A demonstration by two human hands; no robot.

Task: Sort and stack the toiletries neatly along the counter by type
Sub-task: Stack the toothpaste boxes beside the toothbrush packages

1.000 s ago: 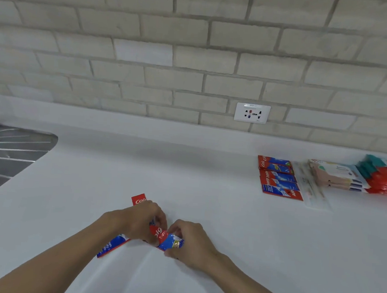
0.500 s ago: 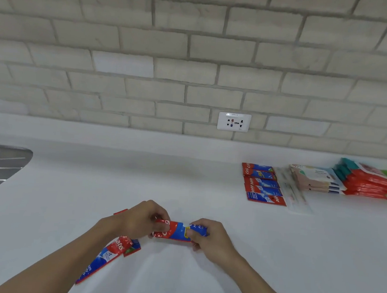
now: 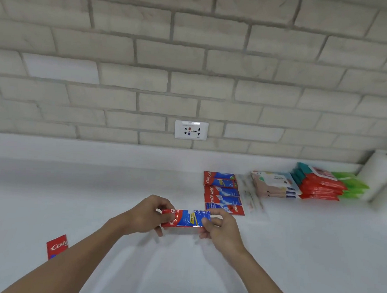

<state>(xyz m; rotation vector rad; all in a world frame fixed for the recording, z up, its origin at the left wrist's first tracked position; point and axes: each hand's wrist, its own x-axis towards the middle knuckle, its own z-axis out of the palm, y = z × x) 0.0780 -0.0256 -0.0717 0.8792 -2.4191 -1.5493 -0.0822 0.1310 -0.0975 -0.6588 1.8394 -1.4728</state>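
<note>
You hold a red-and-blue toothpaste sachet (image 3: pixel 186 218) over the white counter (image 3: pixel 93 196). Your left hand (image 3: pixel 147 214) pinches its red end and your right hand (image 3: pixel 221 228) pinches its blue end. Your left thumb partly covers the white lettering. At one o'clock from it, a row of sachets (image 3: pixel 222 193) lies flat, reading "Colgate". At eight o'clock, a loose sachet (image 3: pixel 56 246) showing "Colg" lies beside your left forearm. At two o'clock sit pale packs (image 3: pixel 274 184), red packs (image 3: pixel 320 186) and green packs (image 3: pixel 352 183), their print too small to read.
</note>
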